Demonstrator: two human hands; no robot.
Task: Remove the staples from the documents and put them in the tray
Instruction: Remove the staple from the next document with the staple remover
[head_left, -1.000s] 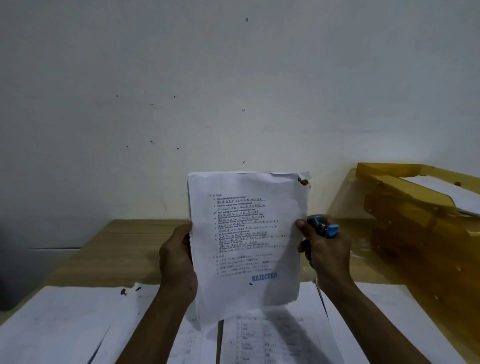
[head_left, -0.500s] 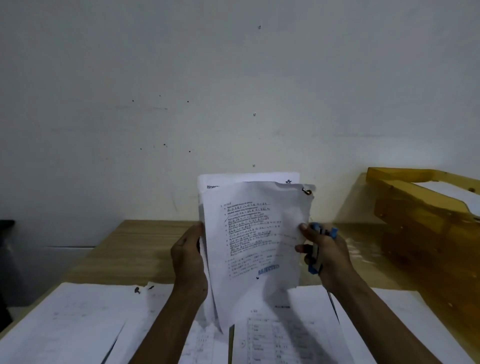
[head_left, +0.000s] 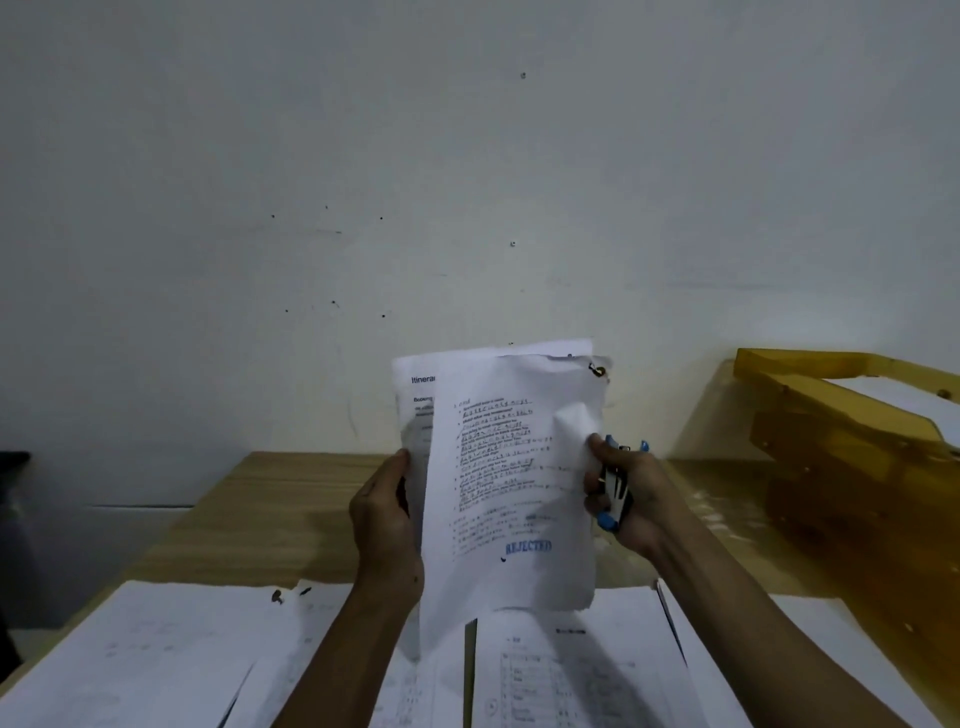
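Your right hand (head_left: 631, 499), curled round the blue staple remover (head_left: 615, 488), pinches the front sheet (head_left: 509, 478) by its right edge. Your left hand (head_left: 387, 525) grips the back sheet (head_left: 415, 384). Flush a second ago, the two now fan apart mid-frame, still joined by the staple (head_left: 597, 370) at their top right corner. So the staple isn't out yet, and the tray (head_left: 831, 410) waits at right.
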